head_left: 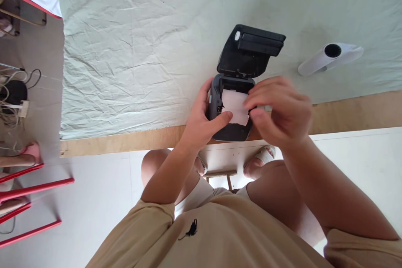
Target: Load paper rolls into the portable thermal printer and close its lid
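Note:
A small black printer (215,97) stands at the front edge of the cloth-covered table, its lid (243,60) raised on the far side. Inside lies white paper (235,106) with a torn front edge. My left hand (204,119) wraps round the printer's left side, with the thumb on the paper. At the right side of the opening is my right hand (279,111), slightly blurred, its fingertips at the paper's right edge; thumb and forefinger are slightly apart. Whether they pinch anything is unclear.
A white cylindrical device (317,60) with a dark round end lies on the green cloth (141,50) to the right. Red stool legs (37,188), cables and another person's foot (31,153) show on the floor at the left. Part of another person's arm shows at the upper left.

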Tool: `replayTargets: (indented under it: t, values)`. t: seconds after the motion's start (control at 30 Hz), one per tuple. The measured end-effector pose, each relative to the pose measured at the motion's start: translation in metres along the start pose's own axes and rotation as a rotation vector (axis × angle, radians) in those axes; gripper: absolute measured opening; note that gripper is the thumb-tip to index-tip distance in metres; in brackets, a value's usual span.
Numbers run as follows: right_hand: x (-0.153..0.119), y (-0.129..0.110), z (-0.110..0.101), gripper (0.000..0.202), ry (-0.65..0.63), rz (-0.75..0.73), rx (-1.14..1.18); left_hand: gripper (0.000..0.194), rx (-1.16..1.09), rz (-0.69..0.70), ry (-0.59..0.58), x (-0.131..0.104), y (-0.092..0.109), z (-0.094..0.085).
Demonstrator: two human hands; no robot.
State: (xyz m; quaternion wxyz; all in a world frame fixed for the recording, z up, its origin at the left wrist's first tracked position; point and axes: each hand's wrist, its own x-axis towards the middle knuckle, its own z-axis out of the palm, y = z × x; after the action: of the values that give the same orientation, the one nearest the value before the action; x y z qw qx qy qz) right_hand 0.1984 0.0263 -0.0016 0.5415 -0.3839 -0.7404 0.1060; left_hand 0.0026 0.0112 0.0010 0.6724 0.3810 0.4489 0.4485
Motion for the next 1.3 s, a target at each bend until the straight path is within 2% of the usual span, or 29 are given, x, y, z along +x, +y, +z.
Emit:
replayTargets:
  t: [0.07, 0.1, 0.17, 0.2, 0.37, 0.47, 0.53, 0.6, 0.73, 0.83, 1.1, 1.3]
  values:
    - [-0.001, 0.007, -0.002, 0.006, 0.145, 0.093, -0.062, 0.092, 0.022, -0.006, 0.008, -0.001, 0.001, 0.000]
    - [-0.002, 0.011, -0.003, 0.015, 0.168, 0.149, -0.087, 0.094, 0.033, -0.002, 0.011, -0.001, 0.001, 0.000]
    - [-0.004, 0.018, -0.006, 0.042, 0.098, 0.250, -0.058, 0.096, 0.056, 0.019, 0.008, -0.001, 0.000, 0.000]
    - [-0.006, 0.021, -0.008, 0.049, 0.064, 0.273, -0.004, 0.097, 0.068, 0.031, 0.011, -0.001, 0.000, 0.000]
    - [-0.009, 0.026, -0.011, 0.041, 0.089, 0.285, 0.150, 0.104, 0.108, 0.009, 0.030, -0.001, -0.002, -0.004]
    - [-0.012, 0.022, -0.009, 0.047, -0.084, 0.394, 0.183, 0.108, 0.058, 0.005, 0.004, -0.001, -0.001, -0.005]
    - [-0.014, 0.021, -0.007, 0.051, -0.226, 0.427, 0.198, 0.099, -0.005, 0.006, -0.023, 0.000, 0.000, -0.004]
    - [-0.016, 0.021, -0.006, 0.053, -0.309, 0.410, 0.187, 0.081, -0.041, -0.012, -0.009, 0.001, 0.000, -0.002]
    - [-0.016, 0.026, -0.005, 0.057, -0.307, 0.381, 0.164, 0.064, -0.026, -0.052, 0.056, 0.000, 0.001, 0.003]
    - [-0.016, 0.027, -0.005, 0.056, -0.308, 0.406, 0.156, 0.059, -0.050, -0.048, 0.030, -0.001, 0.003, 0.005]
    - [-0.022, 0.028, -0.003, 0.055, -0.257, 0.313, 0.102, 0.044, -0.149, 0.017, 0.019, 0.003, 0.002, 0.008]
    - [-0.022, 0.028, -0.003, 0.056, -0.205, 0.290, 0.215, 0.046, -0.140, 0.001, 0.189, 0.006, -0.004, 0.008]
